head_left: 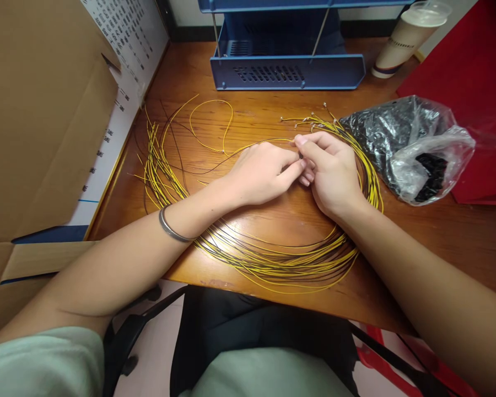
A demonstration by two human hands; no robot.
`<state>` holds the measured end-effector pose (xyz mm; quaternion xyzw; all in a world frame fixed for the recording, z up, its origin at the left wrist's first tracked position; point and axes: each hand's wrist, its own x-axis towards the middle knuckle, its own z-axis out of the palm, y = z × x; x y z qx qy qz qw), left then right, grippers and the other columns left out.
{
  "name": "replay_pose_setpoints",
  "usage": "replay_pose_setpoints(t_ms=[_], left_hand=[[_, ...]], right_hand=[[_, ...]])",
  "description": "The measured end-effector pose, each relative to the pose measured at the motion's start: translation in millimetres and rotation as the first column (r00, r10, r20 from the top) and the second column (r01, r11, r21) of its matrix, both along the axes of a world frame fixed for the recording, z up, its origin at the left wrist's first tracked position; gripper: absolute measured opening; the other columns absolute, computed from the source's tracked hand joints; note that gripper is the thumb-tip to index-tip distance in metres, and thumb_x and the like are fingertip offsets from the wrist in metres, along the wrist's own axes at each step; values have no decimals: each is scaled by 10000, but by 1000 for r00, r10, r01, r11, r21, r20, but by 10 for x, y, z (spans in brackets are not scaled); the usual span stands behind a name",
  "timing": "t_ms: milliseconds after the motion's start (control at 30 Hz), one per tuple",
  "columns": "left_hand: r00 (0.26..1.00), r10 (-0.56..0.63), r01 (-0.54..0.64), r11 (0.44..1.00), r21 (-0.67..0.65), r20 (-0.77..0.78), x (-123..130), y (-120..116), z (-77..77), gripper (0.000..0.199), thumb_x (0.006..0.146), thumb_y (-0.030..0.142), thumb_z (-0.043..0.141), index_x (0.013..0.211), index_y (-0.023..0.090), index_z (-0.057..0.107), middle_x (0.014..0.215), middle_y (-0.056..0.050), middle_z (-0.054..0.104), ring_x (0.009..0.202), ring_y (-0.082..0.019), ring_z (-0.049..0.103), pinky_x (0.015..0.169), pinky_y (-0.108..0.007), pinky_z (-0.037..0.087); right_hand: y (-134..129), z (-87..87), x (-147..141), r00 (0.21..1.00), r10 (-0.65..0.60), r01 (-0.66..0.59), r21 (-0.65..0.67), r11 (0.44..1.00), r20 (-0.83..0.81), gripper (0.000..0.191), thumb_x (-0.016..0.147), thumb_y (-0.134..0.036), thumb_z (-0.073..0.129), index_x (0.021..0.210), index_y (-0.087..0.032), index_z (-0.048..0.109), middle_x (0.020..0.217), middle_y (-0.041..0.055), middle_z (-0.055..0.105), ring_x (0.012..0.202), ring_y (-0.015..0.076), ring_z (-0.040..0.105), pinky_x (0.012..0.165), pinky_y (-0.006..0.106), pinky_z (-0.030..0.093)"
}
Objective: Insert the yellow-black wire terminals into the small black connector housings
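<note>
My left hand and my right hand meet above a loose ring of thin yellow and black wires on the desk. Right thumb and forefinger pinch a yellow wire that runs back over the left knuckles. A small black piece shows at the closed fingertips of my left hand; its shape is mostly hidden. Behind my right hand, several wire ends carry small shiny metal tips. At the left, bare cut ends fan out, and one yellow wire loops away from the bundle.
A clear plastic bag of small black parts lies at the right, beside a red panel. A blue file tray and a lidded paper cup stand at the back. An open cardboard box takes up the left.
</note>
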<state>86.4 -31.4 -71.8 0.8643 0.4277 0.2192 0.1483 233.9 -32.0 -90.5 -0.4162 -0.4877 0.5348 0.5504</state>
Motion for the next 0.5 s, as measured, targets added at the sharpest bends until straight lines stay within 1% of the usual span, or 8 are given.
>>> replay_pose_setpoints(t_ms=[300, 500], left_hand=[[1000, -8, 8, 1000, 17, 5, -1, -1, -12, 418, 1006, 357, 437, 841, 191, 784, 789, -49, 781, 671, -167, 670, 683, -296, 470], [1000, -16, 16, 1000, 20, 19, -2, 2, -24, 424, 1009, 367, 435, 838, 192, 781, 787, -48, 780, 655, -163, 649, 671, -301, 453]], right_hand=[[11, 1, 13, 1000, 15, -15, -19, 1000, 26, 315, 845, -435, 801, 757, -227, 582, 545, -81, 368, 432, 55, 305, 370, 223, 239], [11, 9, 12, 1000, 9, -9, -21, 1000, 9, 297, 841, -392, 804, 733, -221, 587, 539, -79, 382, 432, 51, 298, 370, 219, 227]])
